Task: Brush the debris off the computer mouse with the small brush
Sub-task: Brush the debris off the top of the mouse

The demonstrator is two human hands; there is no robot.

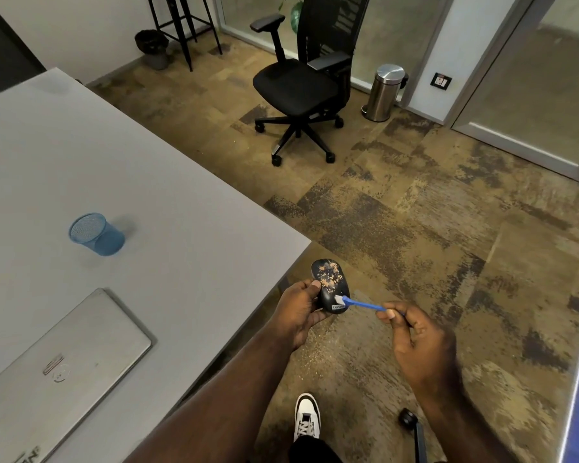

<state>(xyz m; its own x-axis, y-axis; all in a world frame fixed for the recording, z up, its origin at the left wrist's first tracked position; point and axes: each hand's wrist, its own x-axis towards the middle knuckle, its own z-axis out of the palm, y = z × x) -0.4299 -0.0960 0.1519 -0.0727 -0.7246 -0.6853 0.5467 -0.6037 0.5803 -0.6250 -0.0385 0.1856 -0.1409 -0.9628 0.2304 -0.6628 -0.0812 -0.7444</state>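
Left hand (300, 314) clamps Lenovo mouse (331, 285) off surface (147, 195) edge, above carpet, so orange debris (330, 279) falls clear. Right hand (422, 345) pinches blue brush (361, 304); bristles touch mouse at 5 o'clock.

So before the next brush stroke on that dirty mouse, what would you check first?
1. Black computer mouse gripped in left hand: ok.
2. Small blue-handled brush pinched in right hand: ok.
3. White bristles touching the mouse: ok, at its near end.
4. Orange debris cleared: not ok, still speckled across the top.
5. Mouse held off the grey table, over the floor: ok.
6. Underside clean: cannot tell.
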